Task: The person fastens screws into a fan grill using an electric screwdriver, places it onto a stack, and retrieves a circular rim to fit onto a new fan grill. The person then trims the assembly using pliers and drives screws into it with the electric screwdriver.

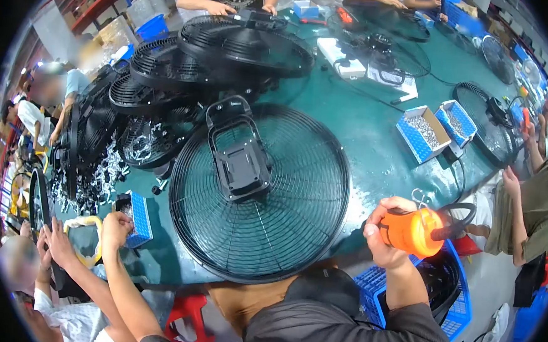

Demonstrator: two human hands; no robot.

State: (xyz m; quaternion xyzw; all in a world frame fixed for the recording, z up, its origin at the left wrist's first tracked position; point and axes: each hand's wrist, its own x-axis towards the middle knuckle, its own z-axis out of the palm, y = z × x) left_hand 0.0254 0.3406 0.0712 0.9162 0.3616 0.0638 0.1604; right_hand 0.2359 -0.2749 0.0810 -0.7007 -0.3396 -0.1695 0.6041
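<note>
My right hand (388, 235) is wrapped round an orange electric screwdriver (422, 233) with a dark cable, held up at the right of the table's near edge. My left hand (117, 229) is at a small blue-and-white box (140, 220), fingers pinched together at its opening; what they hold, if anything, is too small to make out. Between my hands a round black fan grille (284, 215) lies flat on the green table. On it sits a black motor housing (243, 169) with a U-shaped bracket (231, 102).
Stacked black fan grilles (231, 49) and loose small parts (101, 179) occupy the left. Two boxes of screws (422, 133) stand at the right. A blue crate (373, 290) is beside me. A co-worker's hand (56, 242) is near my left forearm; other people work around the table.
</note>
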